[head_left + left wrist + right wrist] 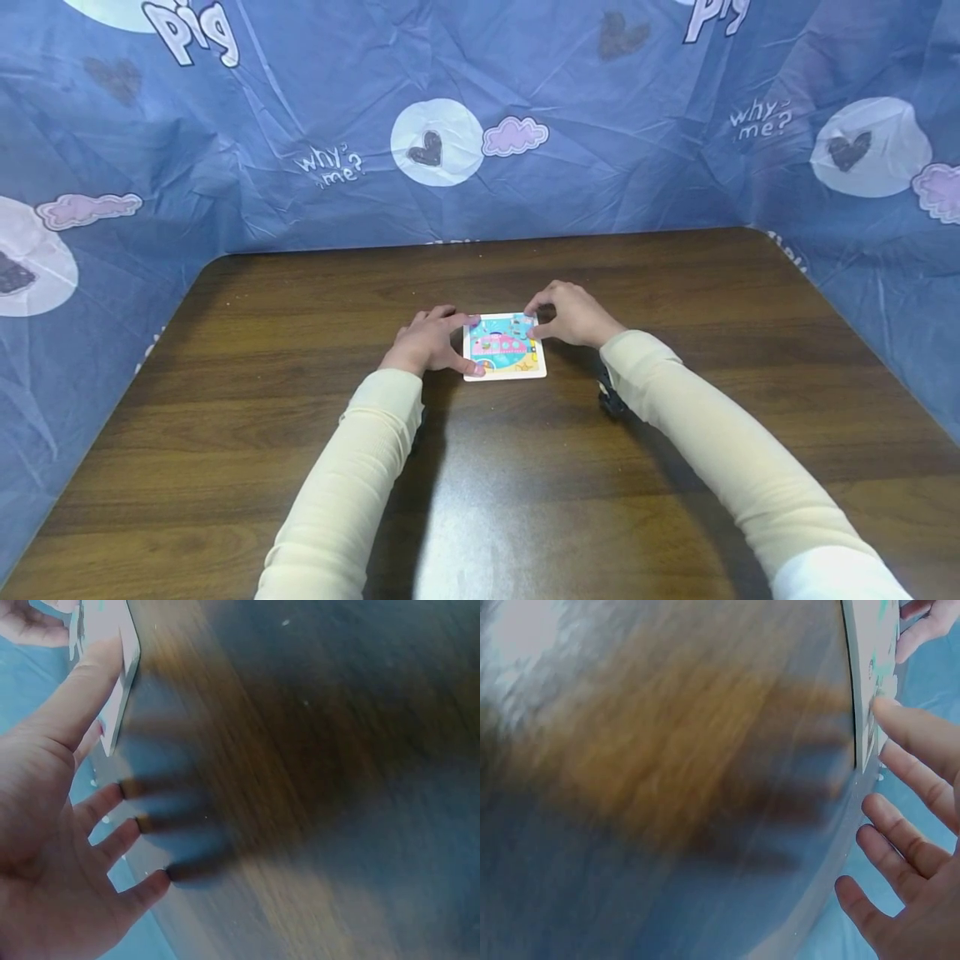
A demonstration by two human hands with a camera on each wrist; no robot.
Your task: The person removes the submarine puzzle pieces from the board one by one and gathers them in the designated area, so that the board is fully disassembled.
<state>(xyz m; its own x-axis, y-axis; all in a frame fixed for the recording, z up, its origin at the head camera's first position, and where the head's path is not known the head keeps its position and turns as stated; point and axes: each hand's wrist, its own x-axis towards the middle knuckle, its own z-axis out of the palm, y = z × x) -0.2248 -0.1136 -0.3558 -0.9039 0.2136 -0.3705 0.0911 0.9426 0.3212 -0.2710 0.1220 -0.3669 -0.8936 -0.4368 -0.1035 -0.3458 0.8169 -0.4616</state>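
Note:
A small square picture board (504,348) with a white border lies flat on the wooden table; its colourful print shows a pink submarine on blue. My left hand (429,342) spans its left side, thumb on the near left corner and index fingertip at the far left corner. In the left wrist view the other fingers of the left hand (67,847) spread past the board. At the far right part of the board, my right hand (572,315) touches the surface with thumb and index fingertip. The right wrist view shows the right thumb (911,724) on the board, other fingers extended loosely.
The brown wooden table (262,417) has rounded far corners. A blue printed cloth (322,100) hangs behind it and along both sides. A dark strap (611,400) shows under the right wrist.

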